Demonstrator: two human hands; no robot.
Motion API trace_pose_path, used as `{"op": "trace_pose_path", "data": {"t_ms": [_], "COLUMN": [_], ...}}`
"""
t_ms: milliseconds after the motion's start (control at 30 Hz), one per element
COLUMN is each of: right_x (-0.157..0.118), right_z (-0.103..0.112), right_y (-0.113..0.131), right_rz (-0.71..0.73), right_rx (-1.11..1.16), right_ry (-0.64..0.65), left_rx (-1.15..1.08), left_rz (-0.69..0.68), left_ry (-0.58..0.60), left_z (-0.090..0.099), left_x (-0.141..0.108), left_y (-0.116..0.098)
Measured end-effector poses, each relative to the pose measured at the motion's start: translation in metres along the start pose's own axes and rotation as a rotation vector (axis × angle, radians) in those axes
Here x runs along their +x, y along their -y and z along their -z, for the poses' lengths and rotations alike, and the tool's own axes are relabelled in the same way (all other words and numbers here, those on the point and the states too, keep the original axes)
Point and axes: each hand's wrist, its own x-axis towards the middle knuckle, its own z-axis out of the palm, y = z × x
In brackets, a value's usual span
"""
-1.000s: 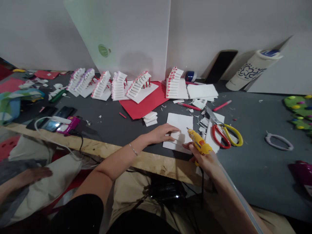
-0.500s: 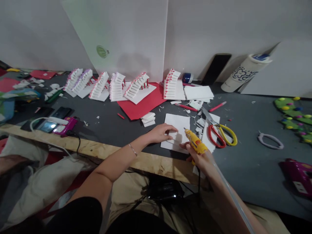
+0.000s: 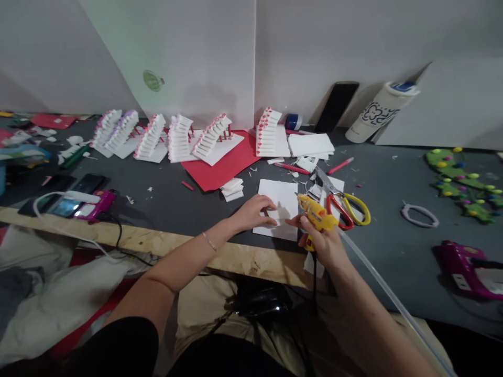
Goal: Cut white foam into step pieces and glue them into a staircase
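Observation:
A yellow hot glue gun (image 3: 314,212) is gripped in my right hand (image 3: 320,241), its nozzle pointing left and a long clear glue stick trailing out of its back. Below the nozzle lies a white board (image 3: 283,191). My left hand (image 3: 257,213) rests at the left side of this board, thumb and fingers curled around a small white piece (image 3: 276,221) that is hard to tell from the board. The fingertips of my right hand come close to the same piece. Scissors (image 3: 342,201) with red and yellow handles lie just right of the glue gun, among white scraps.
Several small white stair models (image 3: 212,137) stand along the back, one partly on a red sheet (image 3: 220,173). A white tumbler (image 3: 379,112) and a black phone (image 3: 337,107) lean on the wall. A purple power strip (image 3: 463,269) sits right; stacked white pieces (image 3: 232,189) lie left.
The view has shifted slightly, so the table's things appear further left. The glue gun has tilted a little, its nozzle still above the board. My left hand stays at the small white piece.

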Motion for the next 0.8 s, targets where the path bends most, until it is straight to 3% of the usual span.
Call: {"op": "trace_pose_path", "data": {"t_ms": [200,400,500,800], "right_x": [-0.001,-0.001,-0.002,-0.005], "right_z": [-0.006,-0.004,-0.005,-0.001], "right_y": [0.01,0.008,0.009,0.009], "right_rz": [-0.132,-0.114,-0.128,-0.006], "right_rx": [-0.071,-0.064,-0.07,-0.013], "right_ry": [0.005,0.014,-0.023,-0.038], "left_rx": [-0.052,-0.076,0.008,0.388], "left_rz": [-0.037,0.122,0.161,0.087], "left_ry": [-0.002,-0.1,-0.159,-0.08], "left_z": [0.004,0.009,0.009,0.01], "left_x": [0.0,0.0,-0.001,-0.007], "left_y": [0.003,0.0,-0.005,-0.018]}}
